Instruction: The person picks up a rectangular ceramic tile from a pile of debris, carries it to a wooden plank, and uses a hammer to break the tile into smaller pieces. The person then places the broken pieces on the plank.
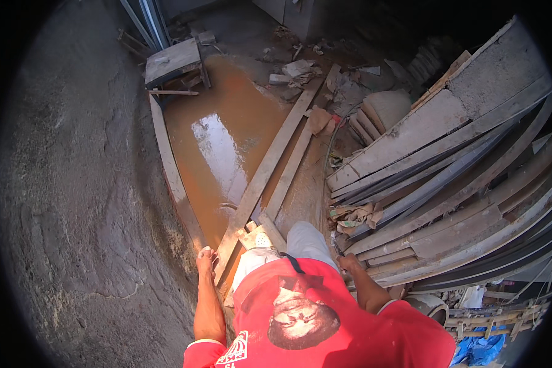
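Observation:
My left hand (207, 261) is at the foot of the rough grey wall, beside the near end of a long board (176, 184). Its fingers are curled together, and anything inside them is too small to make out. On the other side of my body, my right hand (349, 264) is closed around a slim dark metal tool (336, 244), whose kind I cannot tell. That hand is close to the stacked boards. Between my hands, a long plank (270, 162) slants over muddy brown water (227, 92), with short wood pieces (251, 235) by my legs.
A rough grey wall (86, 202) rises on the left. At the far end of the water stands a small wooden bench (173, 61). Long boards and panels (435, 239) crowd the right side. Rubble (297, 70) lies at the back, and a blue plastic sheet (481, 349) at lower right.

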Tool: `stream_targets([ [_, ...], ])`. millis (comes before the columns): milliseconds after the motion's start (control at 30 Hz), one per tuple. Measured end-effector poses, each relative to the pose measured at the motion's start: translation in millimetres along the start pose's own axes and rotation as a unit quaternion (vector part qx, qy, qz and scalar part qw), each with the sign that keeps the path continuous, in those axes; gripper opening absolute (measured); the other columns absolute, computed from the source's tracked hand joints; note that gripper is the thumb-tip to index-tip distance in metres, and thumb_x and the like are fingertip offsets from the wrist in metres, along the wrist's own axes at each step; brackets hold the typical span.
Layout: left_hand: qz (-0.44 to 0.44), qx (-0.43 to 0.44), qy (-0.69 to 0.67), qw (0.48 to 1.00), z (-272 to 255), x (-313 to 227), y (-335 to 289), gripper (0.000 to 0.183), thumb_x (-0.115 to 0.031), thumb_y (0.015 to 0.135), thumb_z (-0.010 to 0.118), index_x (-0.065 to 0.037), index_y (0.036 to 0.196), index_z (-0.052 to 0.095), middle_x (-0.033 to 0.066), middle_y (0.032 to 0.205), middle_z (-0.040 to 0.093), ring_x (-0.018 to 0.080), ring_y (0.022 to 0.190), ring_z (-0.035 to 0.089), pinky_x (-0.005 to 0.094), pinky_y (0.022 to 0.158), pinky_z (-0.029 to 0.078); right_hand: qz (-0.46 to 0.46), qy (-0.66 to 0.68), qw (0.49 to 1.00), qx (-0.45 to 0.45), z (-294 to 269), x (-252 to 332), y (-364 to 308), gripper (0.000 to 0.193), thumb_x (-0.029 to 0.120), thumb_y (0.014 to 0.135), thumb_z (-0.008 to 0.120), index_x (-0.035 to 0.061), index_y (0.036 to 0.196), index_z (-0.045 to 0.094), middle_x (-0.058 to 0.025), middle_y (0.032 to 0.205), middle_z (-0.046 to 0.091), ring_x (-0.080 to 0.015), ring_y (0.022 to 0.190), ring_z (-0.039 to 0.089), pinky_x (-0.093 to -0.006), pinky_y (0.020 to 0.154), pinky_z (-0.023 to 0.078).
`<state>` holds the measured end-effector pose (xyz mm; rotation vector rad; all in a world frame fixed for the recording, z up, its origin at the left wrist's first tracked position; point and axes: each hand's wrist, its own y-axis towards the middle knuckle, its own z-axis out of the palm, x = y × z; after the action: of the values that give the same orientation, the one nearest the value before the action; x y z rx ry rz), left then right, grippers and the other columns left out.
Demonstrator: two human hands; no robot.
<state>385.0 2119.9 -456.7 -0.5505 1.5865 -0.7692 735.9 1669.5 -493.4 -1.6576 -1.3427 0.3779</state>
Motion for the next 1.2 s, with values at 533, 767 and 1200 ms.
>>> stream_targets([
  [533, -0.082, 0.164, 0.172, 0.968, 187.6, -63.7, 172.4, 0.010, -0.008, 0.097, 0.059, -0.008, 0.099, 0.069, 0.0020, 0.080, 0.066, 0.0177, 0.069, 0.063, 0.0331, 0.062, 0.053, -0.375, -0.329, 0.862, 0.084, 73.1, 32.5, 168.2, 0.054, 0.020, 0.097, 0.052, 0.0034, 0.148, 0.045, -0.0221, 0.075, 0.068, -0.0363, 0.065, 0.069, -0.0460, 0.061, 0.057],
  [767, 0.192, 0.225, 0.482, 0.825, 294.4, -150.2, 257.5, 0.016, -0.012, 0.102, 0.051, -0.013, 0.095, 0.065, -0.0012, 0.069, 0.058, 0.0183, 0.063, 0.058, 0.0347, 0.059, 0.049, 0.088, 0.104, 0.988, 0.074, -72.6, 286.9, 263.5, 0.036, 0.029, 0.085, 0.065, -0.0065, 0.093, 0.070, -0.0194, 0.077, 0.072, -0.0303, 0.064, 0.070, -0.0422, 0.055, 0.054],
  [1200, 0.123, 0.374, 0.431, 0.812, 613.1, -347.1, 397.5, 0.023, -0.022, 0.100, 0.057, -0.020, 0.078, 0.050, -0.0072, 0.066, 0.045, 0.0075, 0.057, 0.047, 0.0277, 0.051, 0.038, 0.061, 0.298, 0.945, -0.118, -201.6, 500.8, 367.3, 0.042, 0.036, 0.091, 0.073, 0.0019, 0.070, 0.059, -0.0077, 0.057, 0.057, -0.0197, 0.045, 0.055, -0.0376, 0.039, 0.041],
])
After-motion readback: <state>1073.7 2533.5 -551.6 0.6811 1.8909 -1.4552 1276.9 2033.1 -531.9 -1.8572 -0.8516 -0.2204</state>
